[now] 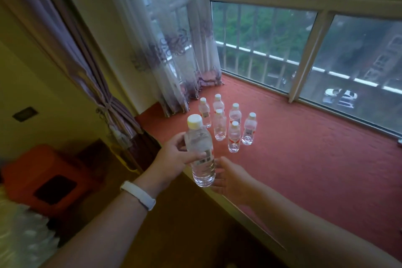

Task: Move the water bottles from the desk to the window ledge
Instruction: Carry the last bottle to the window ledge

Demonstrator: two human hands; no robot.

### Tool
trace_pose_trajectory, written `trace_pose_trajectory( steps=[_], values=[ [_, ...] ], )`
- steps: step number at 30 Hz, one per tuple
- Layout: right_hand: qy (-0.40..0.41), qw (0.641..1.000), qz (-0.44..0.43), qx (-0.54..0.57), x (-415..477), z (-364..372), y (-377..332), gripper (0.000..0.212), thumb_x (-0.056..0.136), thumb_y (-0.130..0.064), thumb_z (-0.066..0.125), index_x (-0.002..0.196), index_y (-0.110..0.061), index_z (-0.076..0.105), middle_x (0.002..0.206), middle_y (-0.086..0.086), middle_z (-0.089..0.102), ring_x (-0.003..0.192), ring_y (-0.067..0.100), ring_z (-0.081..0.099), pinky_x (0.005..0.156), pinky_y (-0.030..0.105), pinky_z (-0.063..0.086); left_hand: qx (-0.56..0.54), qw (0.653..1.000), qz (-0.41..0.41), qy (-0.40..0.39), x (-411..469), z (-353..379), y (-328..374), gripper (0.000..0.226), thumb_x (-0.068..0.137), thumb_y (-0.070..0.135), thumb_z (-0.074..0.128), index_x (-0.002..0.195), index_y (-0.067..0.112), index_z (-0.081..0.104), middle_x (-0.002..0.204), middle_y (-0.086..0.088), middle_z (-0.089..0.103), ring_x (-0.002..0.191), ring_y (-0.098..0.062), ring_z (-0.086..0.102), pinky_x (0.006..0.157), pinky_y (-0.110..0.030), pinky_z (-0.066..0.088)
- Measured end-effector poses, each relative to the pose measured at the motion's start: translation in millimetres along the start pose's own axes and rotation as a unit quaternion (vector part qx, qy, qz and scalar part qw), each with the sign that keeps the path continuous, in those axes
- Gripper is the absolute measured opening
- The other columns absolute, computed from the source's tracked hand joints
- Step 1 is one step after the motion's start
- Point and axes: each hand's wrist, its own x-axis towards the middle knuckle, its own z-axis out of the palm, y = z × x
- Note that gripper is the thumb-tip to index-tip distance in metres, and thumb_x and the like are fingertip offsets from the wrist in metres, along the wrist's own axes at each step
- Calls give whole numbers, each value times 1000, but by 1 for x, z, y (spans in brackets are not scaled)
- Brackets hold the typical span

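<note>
Clear water bottle (201,152), white cap, barcode label, left hand (174,156) gripping

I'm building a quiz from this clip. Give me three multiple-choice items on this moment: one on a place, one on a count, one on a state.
1. Where do the standing bottles rest?
A. red window ledge
B. orange stool
C. floor

2. How many bottles stand there?
A. four
B. six
C. nine

3. What holds the raised bottle?
A. left hand
B. right hand alone
C. nothing

Answers:
1 A: the group stands on the red window ledge, near the curtain.
2 B: six caps show.
3 A: the left hand grips the raised bottle; the right hand is open beside its base.
</note>
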Motion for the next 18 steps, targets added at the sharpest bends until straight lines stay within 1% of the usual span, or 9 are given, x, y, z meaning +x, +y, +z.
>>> trace_pose_trajectory(
  steps=[3,6,8,9,11,13,14,16,18],
  values=[
    [14,1000,-9,5,21,-2,-23,38,95,-34,50,121,-8,59,118,17,67,107,31,66,100,44,50,10,1000,6,-19,39,-4,1,52,67,4,84,114,12,66,107,-7,74,101,-22,70,89,-38,57],
    [44,999,-17,21,46,-1,-39,30,97,-32,47,111,-11,63,106,12,72,100,27,69,92,39,53,14,999,8,-41,79,-13,-5,54,65,7,85,116,12,65,109,-8,74,105,-25,69,90,-40,57],
    [67,997,-19,33,68,2,-48,29,96,-32,48,109,-12,63,105,11,72,100,27,68,94,40,52,21,998,14,-56,108,-21,-8,59,61,13,85,116,13,65,109,-7,74,105,-25,68,90,-39,57],
    [81,996,-19,45,82,4,-52,29,95,-32,49,110,-12,63,107,11,72,100,26,68,94,40,52,28,997,21,-67,122,-25,-11,60,60,14,85,116,12,65,109,-7,74,104,-24,68,89,-38,57],
    [113,990,-20,80,113,10,-59,31,93,-31,51,112,-11,64,111,13,71,99,25,68,90,37,52,43,994,38,-89,152,-35,-17,59,58,15,85,114,14,65,107,-5,74,102,-21,69,86,-32,57],
    [140,983,-23,116,146,20,-66,33,92,-33,52,115,-11,63,116,15,69,103,27,67,88,36,52,58,990,49,-115,183,-48,-25,58,55,19,87,109,20,66,104,0,75,98,-15,69,81,-25,56],
    [151,980,-27,129,163,25,-69,33,92,-33,52,114,-12,64,116,15,69,101,27,67,89,36,52,60,989,51,-127,200,-57,-30,57,55,19,89,107,23,66,102,2,75,96,-13,69,79,-23,55],
    [175,971,-33,158,196,36,-77,28,92,-33,53,110,-14,65,110,12,70,92,23,68,90,35,50,57,986,51,-149,238,-76,-40,55,56,15,91,104,24,66,99,5,74,94,-9,68,77,-21,53],
    [200,961,-32,187,223,48,-88,22,93,-31,52,104,-16,64,102,9,69,87,21,65,92,36,47,50,983,44,-169,275,-94,-48,56,54,21,91,104,25,66,99,6,74,95,-10,68,77,-22,53]
  ],
)
